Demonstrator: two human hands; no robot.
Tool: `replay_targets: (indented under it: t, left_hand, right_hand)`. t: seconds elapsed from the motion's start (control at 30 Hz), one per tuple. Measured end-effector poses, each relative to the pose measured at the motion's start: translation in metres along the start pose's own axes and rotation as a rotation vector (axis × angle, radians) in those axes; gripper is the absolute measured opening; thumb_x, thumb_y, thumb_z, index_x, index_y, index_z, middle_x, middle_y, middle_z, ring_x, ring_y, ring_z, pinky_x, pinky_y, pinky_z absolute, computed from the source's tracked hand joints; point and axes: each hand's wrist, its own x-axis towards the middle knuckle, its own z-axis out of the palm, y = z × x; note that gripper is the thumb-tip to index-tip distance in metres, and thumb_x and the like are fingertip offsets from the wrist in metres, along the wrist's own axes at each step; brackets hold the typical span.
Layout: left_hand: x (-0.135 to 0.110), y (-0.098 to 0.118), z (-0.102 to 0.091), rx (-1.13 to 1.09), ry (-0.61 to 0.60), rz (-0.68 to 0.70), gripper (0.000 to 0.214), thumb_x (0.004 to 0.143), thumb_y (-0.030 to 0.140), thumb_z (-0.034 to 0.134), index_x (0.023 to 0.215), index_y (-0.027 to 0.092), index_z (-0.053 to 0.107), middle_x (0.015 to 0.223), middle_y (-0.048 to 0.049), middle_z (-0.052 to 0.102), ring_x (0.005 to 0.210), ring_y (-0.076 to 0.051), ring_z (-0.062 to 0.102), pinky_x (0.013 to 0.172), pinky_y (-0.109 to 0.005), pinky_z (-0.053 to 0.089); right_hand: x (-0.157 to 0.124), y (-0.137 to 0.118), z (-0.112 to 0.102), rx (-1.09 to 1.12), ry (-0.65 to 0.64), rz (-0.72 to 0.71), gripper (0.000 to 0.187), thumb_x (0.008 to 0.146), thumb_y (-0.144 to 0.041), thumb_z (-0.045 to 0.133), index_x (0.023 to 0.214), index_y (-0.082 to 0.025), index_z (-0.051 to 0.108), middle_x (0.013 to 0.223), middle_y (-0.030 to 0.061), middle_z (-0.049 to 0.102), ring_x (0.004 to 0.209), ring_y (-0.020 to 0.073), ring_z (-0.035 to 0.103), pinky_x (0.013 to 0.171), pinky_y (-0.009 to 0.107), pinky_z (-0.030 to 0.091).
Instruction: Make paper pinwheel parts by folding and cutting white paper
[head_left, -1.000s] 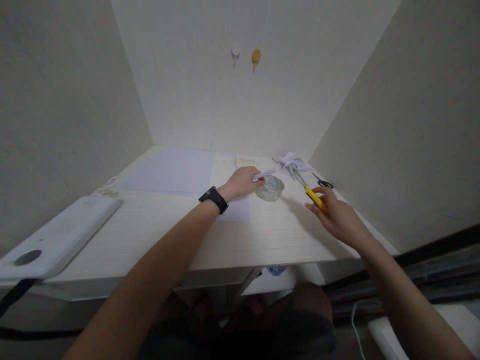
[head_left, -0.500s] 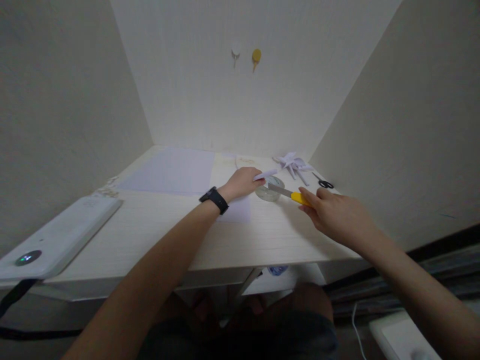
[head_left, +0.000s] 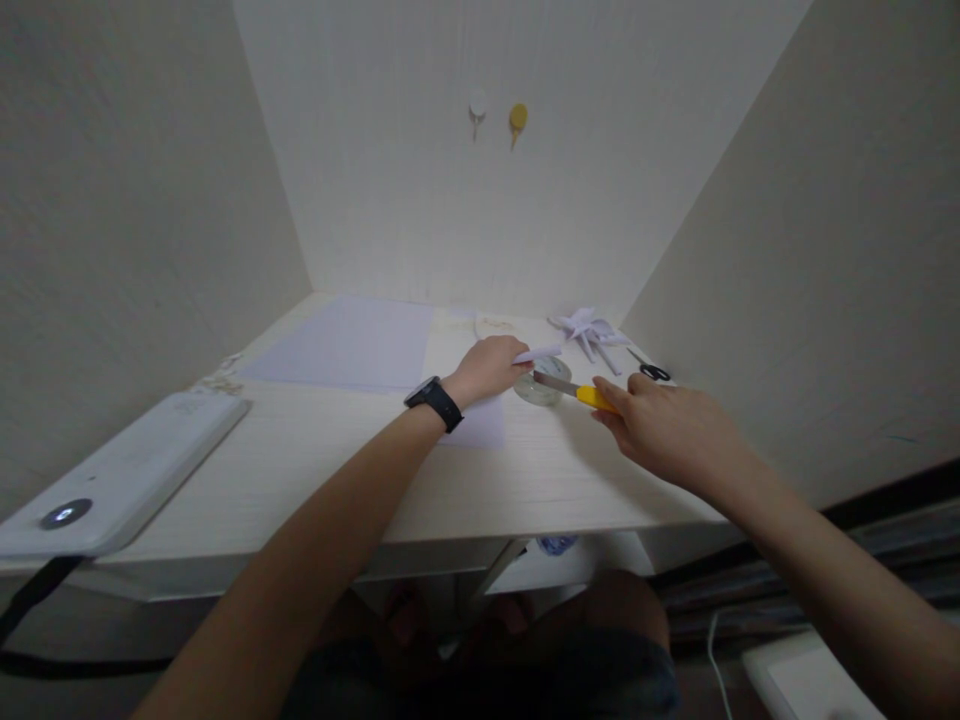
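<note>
My left hand (head_left: pixel 491 367), with a black watch at the wrist, is closed on a thin white paper roll (head_left: pixel 541 353) that sticks out to the right. In my right hand (head_left: pixel 660 425) is a yellow utility knife (head_left: pixel 596 398), its blade pointing left toward the fingers of my left hand. Whether the blade touches the roll I cannot tell. Under the blade and roll lies a clear roll of tape (head_left: pixel 541 392) on the table. A smaller paper sheet (head_left: pixel 480 425) lies partly beneath my left wrist.
A large white sheet (head_left: pixel 352 340) lies at the back left of the table (head_left: pixel 315 470). Paper pinwheel-like pieces (head_left: pixel 587 328) and black-handled scissors (head_left: pixel 651 370) are at the back right. A white device (head_left: pixel 142 460) stands at the left edge. Walls enclose three sides.
The knife's blade has moved slightly left, nearer my left hand. The paper roll is still held, and the view has shifted a little.
</note>
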Motion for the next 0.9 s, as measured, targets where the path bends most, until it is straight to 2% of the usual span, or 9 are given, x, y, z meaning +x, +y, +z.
replay_targets:
  t: [0.43,0.57,0.63,0.7,0.8,0.83,0.9]
  left_hand:
    - [-0.004,0.009,-0.006,-0.005,0.0,-0.021,0.024,0.091,0.032,0.054,0.094,0.018,0.073,0.097,-0.0113,0.071,0.09,-0.025,0.064,0.076,-0.033,0.045]
    - [-0.002,0.006,-0.004,-0.032,0.003,-0.06,0.026,0.091,0.033,0.053,0.09,0.017,0.073,0.094,-0.0114,0.072,0.088,-0.026,0.065,0.076,-0.034,0.046]
    - [0.0,0.004,-0.002,-0.063,0.012,-0.099,0.027,0.09,0.035,0.054,0.086,0.016,0.073,0.091,-0.0114,0.073,0.087,-0.025,0.066,0.076,-0.034,0.046]
    - [0.001,0.003,0.0,-0.104,0.028,-0.142,0.027,0.088,0.037,0.056,0.083,0.016,0.072,0.089,-0.0109,0.073,0.086,-0.024,0.066,0.077,-0.034,0.047]
    - [0.001,0.003,0.002,-0.168,0.039,-0.2,0.025,0.087,0.038,0.059,0.082,0.017,0.072,0.089,-0.0095,0.074,0.084,-0.023,0.066,0.077,-0.033,0.047]
    - [0.001,0.002,0.003,-0.186,0.039,-0.209,0.024,0.086,0.037,0.059,0.083,0.017,0.072,0.089,-0.0091,0.074,0.084,-0.022,0.066,0.077,-0.033,0.048]
    - [0.002,0.001,0.006,-0.215,0.039,-0.215,0.023,0.086,0.036,0.059,0.083,0.017,0.072,0.089,-0.0088,0.074,0.084,-0.022,0.067,0.077,-0.033,0.048]
  right_hand:
    - [0.01,-0.002,0.001,0.057,0.011,0.042,0.042,0.099,-0.044,0.037,0.125,-0.019,0.06,0.096,0.0192,0.068,0.073,0.0297,0.068,0.059,0.034,0.042]
    - [0.026,0.007,0.006,0.134,0.049,0.176,0.045,0.1,-0.044,0.037,0.126,-0.015,0.06,0.102,0.0224,0.067,0.079,0.0315,0.068,0.064,0.036,0.044]
    - [0.039,0.014,0.016,0.258,0.083,0.25,0.048,0.099,-0.047,0.038,0.126,-0.014,0.06,0.105,0.0224,0.067,0.083,0.0305,0.067,0.066,0.035,0.045]
    - [0.053,0.018,0.03,0.51,0.085,0.263,0.046,0.099,-0.048,0.039,0.118,-0.014,0.063,0.102,0.0188,0.068,0.083,0.0263,0.065,0.065,0.032,0.045]
    - [0.07,0.015,0.052,1.062,-0.067,0.336,0.045,0.099,-0.049,0.038,0.114,-0.016,0.063,0.093,0.0109,0.067,0.062,0.0149,0.056,0.051,0.024,0.039]
    - [0.074,0.011,0.059,1.197,-0.113,0.376,0.044,0.098,-0.049,0.039,0.116,-0.017,0.062,0.092,0.009,0.065,0.055,0.0118,0.05,0.047,0.023,0.036]
    - [0.08,0.002,0.07,1.332,-0.121,0.422,0.044,0.096,-0.053,0.044,0.117,-0.018,0.061,0.085,0.0054,0.061,0.049,0.0088,0.043,0.042,0.021,0.031]
